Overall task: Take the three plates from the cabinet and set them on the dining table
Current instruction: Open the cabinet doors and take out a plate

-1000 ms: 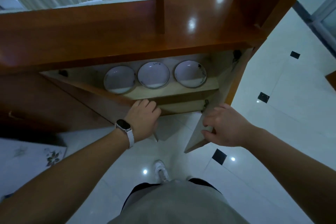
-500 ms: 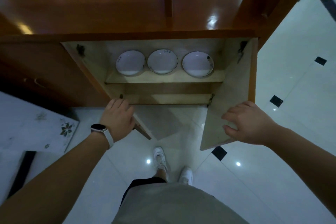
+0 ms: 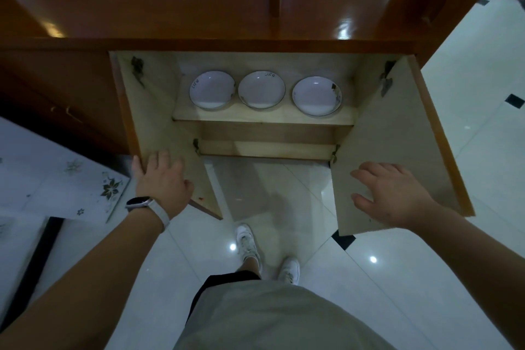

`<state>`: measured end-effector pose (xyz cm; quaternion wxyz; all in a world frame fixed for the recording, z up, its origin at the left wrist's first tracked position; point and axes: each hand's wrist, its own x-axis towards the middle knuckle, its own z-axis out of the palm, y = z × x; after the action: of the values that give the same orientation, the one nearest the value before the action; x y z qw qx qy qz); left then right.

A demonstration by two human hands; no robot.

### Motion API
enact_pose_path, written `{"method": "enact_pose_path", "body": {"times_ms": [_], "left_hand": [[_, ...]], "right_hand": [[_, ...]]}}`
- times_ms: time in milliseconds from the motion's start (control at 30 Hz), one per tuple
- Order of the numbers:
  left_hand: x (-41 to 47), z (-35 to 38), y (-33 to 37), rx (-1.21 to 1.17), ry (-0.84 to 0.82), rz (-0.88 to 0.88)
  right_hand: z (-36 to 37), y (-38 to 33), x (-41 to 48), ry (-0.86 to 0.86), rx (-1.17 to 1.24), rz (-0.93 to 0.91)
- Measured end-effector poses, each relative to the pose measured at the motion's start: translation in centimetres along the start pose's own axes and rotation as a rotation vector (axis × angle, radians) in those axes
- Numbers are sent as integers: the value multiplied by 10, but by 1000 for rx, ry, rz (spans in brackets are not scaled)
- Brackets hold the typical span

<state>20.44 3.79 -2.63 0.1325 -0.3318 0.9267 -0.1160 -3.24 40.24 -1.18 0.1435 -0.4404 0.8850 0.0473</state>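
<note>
Three white plates with thin dark rims stand side by side on the upper shelf of the open wooden cabinet (image 3: 255, 45): the left plate (image 3: 211, 89), the middle plate (image 3: 261, 89) and the right plate (image 3: 316, 96). My left hand (image 3: 163, 182) lies flat against the inside of the left door (image 3: 159, 128), fingers spread. My right hand (image 3: 392, 193) rests with spread fingers on the inside of the right door (image 3: 395, 133). Both hands are well below and in front of the plates and hold nothing.
A table with a white flowered cloth (image 3: 56, 179) stands at the left, close to the left door. The lower shelf (image 3: 267, 148) of the cabinet holds nothing I can see. My feet in white shoes (image 3: 250, 241) stand on glossy white floor tiles before the cabinet.
Both doors have swung wide open, the left one leftward and the right one rightward. My hands have spread apart with them, from gripping the door edges to lying flat on the inner faces.
</note>
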Motion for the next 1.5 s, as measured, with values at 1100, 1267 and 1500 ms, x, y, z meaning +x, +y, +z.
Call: {"method": "enact_pose_path", "body": {"times_ms": [1100, 1267, 1500], "left_hand": [[47, 49, -129, -133, 49, -139], [79, 54, -130, -177, 52, -30], [115, 52, -120, -341, 43, 116]], "right_hand": [[-54, -231, 233, -46, 67, -366], [-58, -244, 247, -18, 99, -352], [-61, -242, 271, 8, 79, -344]]}}
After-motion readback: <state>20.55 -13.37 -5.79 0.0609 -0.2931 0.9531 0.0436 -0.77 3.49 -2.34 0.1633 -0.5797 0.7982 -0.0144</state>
